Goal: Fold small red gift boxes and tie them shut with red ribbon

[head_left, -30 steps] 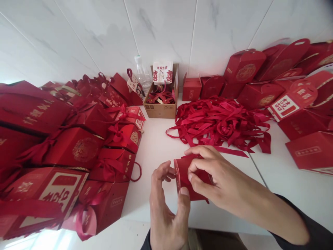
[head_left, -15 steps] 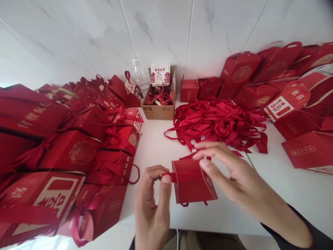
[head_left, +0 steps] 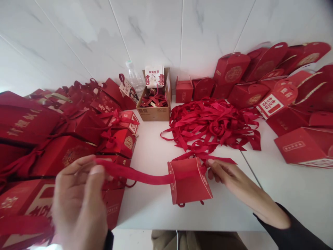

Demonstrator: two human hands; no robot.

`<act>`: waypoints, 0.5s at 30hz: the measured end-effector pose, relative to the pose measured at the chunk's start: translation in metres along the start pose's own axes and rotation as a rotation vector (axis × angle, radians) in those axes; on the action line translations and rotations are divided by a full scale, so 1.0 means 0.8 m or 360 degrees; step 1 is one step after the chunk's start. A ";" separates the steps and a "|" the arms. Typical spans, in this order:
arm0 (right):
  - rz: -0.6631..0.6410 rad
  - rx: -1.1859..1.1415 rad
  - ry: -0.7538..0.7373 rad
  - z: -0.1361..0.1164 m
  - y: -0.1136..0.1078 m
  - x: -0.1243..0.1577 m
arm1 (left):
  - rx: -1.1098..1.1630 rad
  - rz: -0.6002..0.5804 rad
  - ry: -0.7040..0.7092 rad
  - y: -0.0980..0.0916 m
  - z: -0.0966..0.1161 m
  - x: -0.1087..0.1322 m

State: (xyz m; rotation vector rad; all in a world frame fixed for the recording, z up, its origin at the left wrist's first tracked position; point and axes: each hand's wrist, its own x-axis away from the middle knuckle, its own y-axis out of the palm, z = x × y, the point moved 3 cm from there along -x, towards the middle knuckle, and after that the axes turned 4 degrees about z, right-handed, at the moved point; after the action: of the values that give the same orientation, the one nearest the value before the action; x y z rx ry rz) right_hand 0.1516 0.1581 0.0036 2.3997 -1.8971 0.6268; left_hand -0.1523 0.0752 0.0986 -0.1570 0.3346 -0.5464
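Your left hand (head_left: 80, 205) is up front-left, blurred, thumb and fingers clamped on one end of a red ribbon (head_left: 137, 176). Ribbon sags a little on its way right to the box (head_left: 191, 192), meeting it at the left edge. Box is on the white table (head_left: 149, 147), near you, between your hands; small cord loops (head_left: 181, 205) poke out at its near edge.

Your right hand (head_left: 225, 175) is at the box's right edge, fingers bunched together there; can't tell if they clamp on ribbon or box. A loose strip (head_left: 223, 159) lies behind the box and right hand, just short of the ribbon pile (head_left: 215, 121).

Left boxes (head_left: 78, 123) crowd your left side, several with bows, some behind your left hand. Carton (head_left: 156, 114) at the back, card (head_left: 155, 74) upright in it, bottle (head_left: 134, 78) just beside. Right boxes (head_left: 230, 73) line the back and right.
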 end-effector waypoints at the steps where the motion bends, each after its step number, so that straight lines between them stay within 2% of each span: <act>1: 0.0001 -0.0058 0.0015 -0.001 0.003 0.000 | -0.0102 0.0039 0.0091 0.001 -0.004 0.004; 2: 0.0006 -0.0127 0.0031 -0.003 0.006 0.000 | -0.0194 0.0081 0.0159 0.001 -0.008 0.011; 4: 0.0016 -0.0287 0.0067 -0.005 0.010 0.000 | -0.0319 0.0150 0.0120 0.000 -0.021 0.034; 5: 0.0013 -0.0374 0.0082 -0.006 0.013 -0.001 | -0.0365 0.0010 0.0017 0.004 -0.030 0.049; 7: 0.0005 -0.0545 0.0102 -0.006 0.016 -0.003 | -0.0321 -0.0450 -0.0223 0.018 -0.047 0.082; 8: 0.0003 -0.0619 0.0103 -0.006 0.016 -0.003 | -0.0249 -0.0606 -0.0317 0.025 -0.055 0.098; 9: 0.0006 -0.0681 0.0100 -0.006 0.016 -0.004 | -0.0167 -0.0670 -0.0374 0.031 -0.061 0.111; 12: 0.0041 -0.0763 0.0072 -0.006 0.012 0.000 | 0.0093 -0.0637 -0.0449 0.044 -0.080 0.133; 15: 0.0112 -0.0746 0.0059 -0.006 0.005 0.008 | 0.0258 -0.0624 -0.0563 0.053 -0.097 0.137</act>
State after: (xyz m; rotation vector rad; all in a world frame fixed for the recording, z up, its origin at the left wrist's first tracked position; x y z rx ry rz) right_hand 0.1479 0.1524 0.0093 2.0214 -1.8633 0.1921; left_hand -0.0711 0.0482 -0.0135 -0.1598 -0.0901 -0.9149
